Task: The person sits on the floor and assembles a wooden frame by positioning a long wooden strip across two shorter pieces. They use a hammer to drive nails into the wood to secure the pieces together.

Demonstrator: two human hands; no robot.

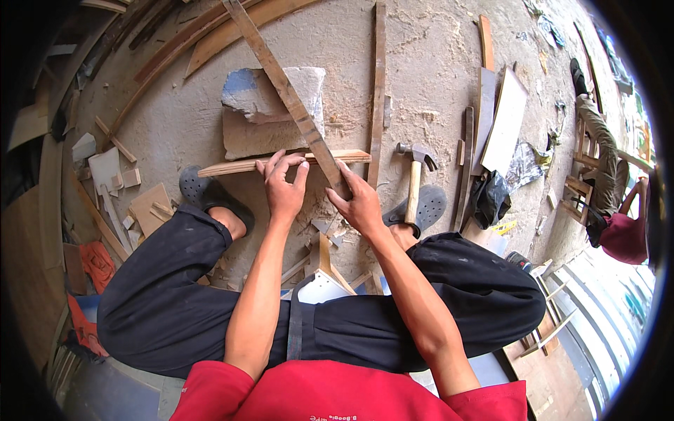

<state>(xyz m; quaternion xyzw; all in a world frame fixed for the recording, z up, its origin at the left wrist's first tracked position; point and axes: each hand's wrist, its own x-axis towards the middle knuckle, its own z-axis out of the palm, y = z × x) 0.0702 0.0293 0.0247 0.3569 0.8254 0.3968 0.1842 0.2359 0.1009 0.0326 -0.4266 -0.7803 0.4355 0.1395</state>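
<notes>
My left hand (284, 188) has its fingers curled over a short strip of layered wood (232, 167) with angled ends, which lies across the near edge of a concrete block (256, 133). A long, stained wooden batten (291, 102) crosses over this strip at a slant. My right hand (359, 202) is closed on the batten's near end, thumb on one side and fingers on the other. Exactly how my left fingertips press on the short strip is partly hidden. To the right of my right hand lies a claw hammer (415, 179) with a wooden handle, against my shoe.
Another long batten (377, 91) lies on the dusty floor beyond my right hand. Boards (505, 119) and a black plastic bag (490, 200) lie farther right. Wood offcuts (130, 177) are scattered at the left. Another person (621, 224) sits at the far right.
</notes>
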